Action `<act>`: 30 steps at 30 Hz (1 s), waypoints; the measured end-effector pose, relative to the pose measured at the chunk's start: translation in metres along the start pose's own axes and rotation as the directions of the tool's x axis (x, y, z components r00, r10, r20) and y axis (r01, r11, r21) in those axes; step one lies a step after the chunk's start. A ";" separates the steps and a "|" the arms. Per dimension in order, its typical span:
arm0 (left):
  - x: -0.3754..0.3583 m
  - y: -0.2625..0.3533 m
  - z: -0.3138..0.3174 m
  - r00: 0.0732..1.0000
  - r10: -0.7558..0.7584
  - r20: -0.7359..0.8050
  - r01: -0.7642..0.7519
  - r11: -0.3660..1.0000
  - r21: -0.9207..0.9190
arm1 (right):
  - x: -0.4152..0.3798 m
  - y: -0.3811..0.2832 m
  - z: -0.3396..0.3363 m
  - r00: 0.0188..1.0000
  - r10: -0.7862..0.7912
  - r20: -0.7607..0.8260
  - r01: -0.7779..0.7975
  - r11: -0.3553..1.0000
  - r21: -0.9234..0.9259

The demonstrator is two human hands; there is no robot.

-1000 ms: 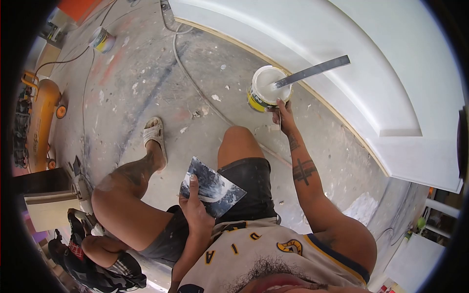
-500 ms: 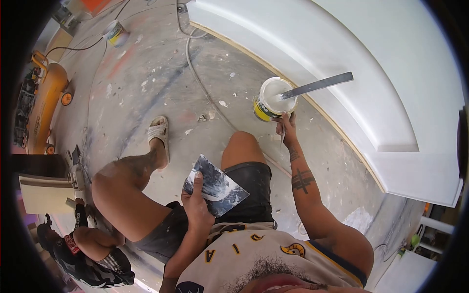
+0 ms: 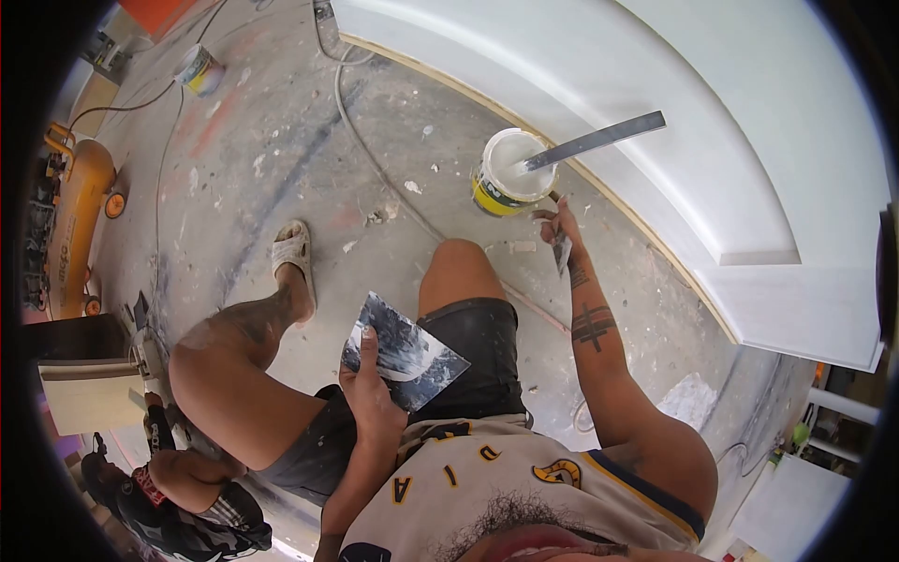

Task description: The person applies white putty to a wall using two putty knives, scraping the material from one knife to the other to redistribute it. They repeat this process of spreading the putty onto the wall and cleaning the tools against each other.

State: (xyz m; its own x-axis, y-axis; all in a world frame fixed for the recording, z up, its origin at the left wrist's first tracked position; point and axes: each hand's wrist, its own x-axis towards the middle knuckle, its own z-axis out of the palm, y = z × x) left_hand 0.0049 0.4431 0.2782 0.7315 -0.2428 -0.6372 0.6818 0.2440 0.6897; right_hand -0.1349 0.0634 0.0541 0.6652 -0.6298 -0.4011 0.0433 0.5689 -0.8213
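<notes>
My left hand (image 3: 373, 386) is closed on the edge of a square dark plate (image 3: 405, 354) smeared with white putty, held over my thigh. My right hand (image 3: 560, 225) reaches out beside a white-and-yellow bucket (image 3: 498, 195), a little apart from its wall. In the right hand is what looks like a putty knife (image 3: 562, 254), its whitened blade pointing back toward my wrist. The bucket stands on the floor with white paste inside. A long flat grey stick (image 3: 599, 140) leans out of it over the rim, to the right.
A large white moulded panel (image 3: 655, 178) lies along the right side. A hose (image 3: 361, 145) crosses the stained floor. An orange air compressor (image 3: 82, 220) and a second bucket (image 3: 199, 70) stand to the left. Another person (image 3: 178, 496) is low at the left.
My right hand has come away from the bucket's rim and moved slightly toward me, turning so the knife blade shows more. The left hand keeps hold of the plate. The view has shifted slightly.
</notes>
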 end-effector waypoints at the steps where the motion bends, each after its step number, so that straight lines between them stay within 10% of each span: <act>1: 0.000 -0.001 -0.001 1.000 0.003 0.022 -0.003 1.000 -0.002 | 0.003 -0.004 -0.004 1.000 0.005 -0.003 -0.005 1.000 -0.001; 7: 0.001 0.001 -0.004 0.999 -0.026 0.030 0.026 1.000 0.000 | 0.025 -0.027 -0.002 0.990 -0.012 -0.140 -0.042 0.927 -0.372; 23: 0.003 -0.001 -0.007 0.998 -0.066 -0.014 0.065 0.995 -0.080 | 0.028 -0.036 -0.004 0.998 -0.048 -0.027 0.038 0.954 -0.297; 30: 0.002 0.000 -0.008 0.998 -0.060 0.028 0.062 0.995 -0.081 | 0.022 -0.075 -0.002 0.998 0.062 0.025 -0.035 0.804 -0.594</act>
State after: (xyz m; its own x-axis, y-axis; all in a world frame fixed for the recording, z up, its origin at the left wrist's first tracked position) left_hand 0.0064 0.4504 0.2736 0.6887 -0.2834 -0.6674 0.7246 0.3033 0.6189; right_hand -0.1250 0.0058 0.1056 0.6852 -0.5797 -0.4410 -0.4314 0.1649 -0.8869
